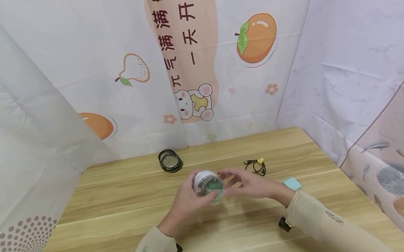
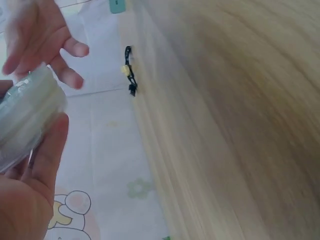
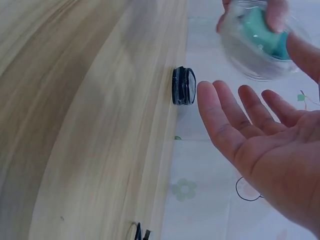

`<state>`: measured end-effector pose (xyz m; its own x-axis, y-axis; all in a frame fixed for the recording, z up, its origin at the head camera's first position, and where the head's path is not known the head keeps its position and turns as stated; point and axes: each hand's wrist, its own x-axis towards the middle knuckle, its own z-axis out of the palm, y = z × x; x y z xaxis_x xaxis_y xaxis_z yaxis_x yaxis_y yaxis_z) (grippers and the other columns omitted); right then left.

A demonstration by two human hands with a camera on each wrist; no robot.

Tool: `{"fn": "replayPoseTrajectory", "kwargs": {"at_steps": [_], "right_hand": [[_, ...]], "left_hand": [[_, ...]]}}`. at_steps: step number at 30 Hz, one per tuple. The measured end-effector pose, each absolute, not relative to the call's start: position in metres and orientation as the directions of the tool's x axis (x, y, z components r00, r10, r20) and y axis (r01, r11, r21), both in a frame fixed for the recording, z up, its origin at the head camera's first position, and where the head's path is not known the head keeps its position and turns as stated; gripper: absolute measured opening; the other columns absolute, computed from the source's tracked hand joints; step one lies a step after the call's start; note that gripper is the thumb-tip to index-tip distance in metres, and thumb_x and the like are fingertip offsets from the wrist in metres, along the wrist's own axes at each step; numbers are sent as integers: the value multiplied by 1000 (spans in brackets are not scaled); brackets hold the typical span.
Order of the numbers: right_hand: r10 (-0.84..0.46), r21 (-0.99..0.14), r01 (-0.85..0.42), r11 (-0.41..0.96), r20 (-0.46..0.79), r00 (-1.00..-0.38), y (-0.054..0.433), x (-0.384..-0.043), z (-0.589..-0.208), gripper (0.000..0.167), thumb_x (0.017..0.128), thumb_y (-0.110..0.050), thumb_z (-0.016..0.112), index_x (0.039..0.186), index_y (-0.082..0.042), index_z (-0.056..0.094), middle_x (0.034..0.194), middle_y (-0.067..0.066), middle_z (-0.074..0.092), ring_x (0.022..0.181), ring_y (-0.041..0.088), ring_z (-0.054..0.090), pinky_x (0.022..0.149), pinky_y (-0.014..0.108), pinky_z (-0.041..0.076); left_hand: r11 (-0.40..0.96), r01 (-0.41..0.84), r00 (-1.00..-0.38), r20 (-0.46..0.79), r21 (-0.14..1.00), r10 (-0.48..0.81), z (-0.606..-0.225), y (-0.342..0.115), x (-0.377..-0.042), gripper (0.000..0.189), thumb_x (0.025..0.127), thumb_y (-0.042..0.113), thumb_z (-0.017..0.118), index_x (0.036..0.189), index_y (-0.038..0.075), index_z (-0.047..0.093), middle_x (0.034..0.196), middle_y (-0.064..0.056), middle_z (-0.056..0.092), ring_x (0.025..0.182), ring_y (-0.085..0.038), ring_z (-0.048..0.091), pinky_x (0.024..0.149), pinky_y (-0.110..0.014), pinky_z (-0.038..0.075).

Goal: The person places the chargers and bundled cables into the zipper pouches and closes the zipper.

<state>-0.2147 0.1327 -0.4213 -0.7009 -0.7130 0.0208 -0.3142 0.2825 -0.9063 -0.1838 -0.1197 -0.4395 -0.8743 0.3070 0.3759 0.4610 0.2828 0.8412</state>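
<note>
My left hand (image 1: 188, 198) grips a clear round container (image 1: 199, 178) above the middle of the table, its thumb lying across the near side. Something green (image 3: 257, 27) shows through the clear wall. In the left wrist view the container (image 2: 30, 117) is tilted, with fingers beneath it. My right hand (image 1: 247, 182) is just to the right of the container, palm turned toward it. The right wrist view shows that hand (image 3: 270, 150) with spread, nearly straight fingers and nothing in them.
Behind the hands, a round clear piece with black rims (image 1: 170, 161) lies on the wooden table (image 1: 123, 211). A coiled black cable with a yellow tie (image 1: 260, 161) and a light blue block (image 1: 292, 183) are at the right. Printed cloth (image 1: 133, 107) hangs around the table's back and sides.
</note>
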Motion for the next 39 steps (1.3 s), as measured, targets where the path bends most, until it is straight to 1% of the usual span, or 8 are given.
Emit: {"fn": "replayPoseTrajectory", "kwargs": {"at_steps": [3,6,11,14,19,24,33,39], "right_hand": [[-726,-904,-315,289,8,-688,131,-215,-424,68,96,-29,73,154,-17,40,141,2,55,120,24,59,92,41,55],[-733,-903,-316,290,3,-681,130,-215,-424,64,94,-31,75,150,-22,46,131,-3,61,116,21,61,92,42,55],[-728,-908,-308,283,6,-686,127,-211,-421,47,94,-27,75,136,-13,58,114,-1,68,103,21,66,88,37,57],[-723,-911,-307,277,13,-691,127,-211,-421,44,94,-24,76,132,-8,60,110,1,68,98,23,67,85,35,58],[-707,-895,-330,300,24,-707,128,-212,-422,45,93,-23,77,132,-7,62,103,-1,70,92,23,66,81,34,58],[-691,-878,-334,342,6,-723,130,-213,-423,45,91,-25,79,130,-7,64,98,-5,72,89,20,67,77,33,58],[-697,-877,-330,349,-8,-717,129,-215,-423,45,91,-26,79,129,-5,65,97,-7,73,88,18,69,76,31,57],[-674,-892,-300,337,-6,-739,129,-217,-424,51,90,-25,80,132,-3,63,98,-4,73,87,22,68,72,30,57]], "left_hand": [[220,434,-877,355,873,323,-438,-120,-184,62,80,21,89,132,13,57,118,-2,66,104,-21,63,85,-36,57],[167,432,-866,356,886,351,-437,-119,-184,63,82,19,88,135,14,54,121,-2,63,107,-22,62,86,-38,57],[96,434,-837,361,896,410,-435,-118,-184,62,86,17,84,137,16,48,127,-5,58,112,-26,59,88,-43,57],[87,404,-839,331,911,431,-435,-121,-183,62,88,16,82,138,18,46,129,-7,56,112,-28,58,83,-42,59],[91,333,-865,266,939,425,-436,-127,-181,69,87,13,82,144,13,43,129,-12,55,110,-30,59,74,-38,62],[103,339,-861,264,935,434,-438,-130,-182,77,87,11,82,149,2,37,132,-16,53,112,-34,59,77,-37,61],[92,334,-860,263,938,437,-444,-130,-183,72,87,9,81,146,8,41,131,-17,52,112,-38,57,79,-37,61],[91,294,-874,229,952,428,-444,-131,-183,73,88,9,81,148,6,38,132,-18,50,114,-37,56,81,-37,60]]}}
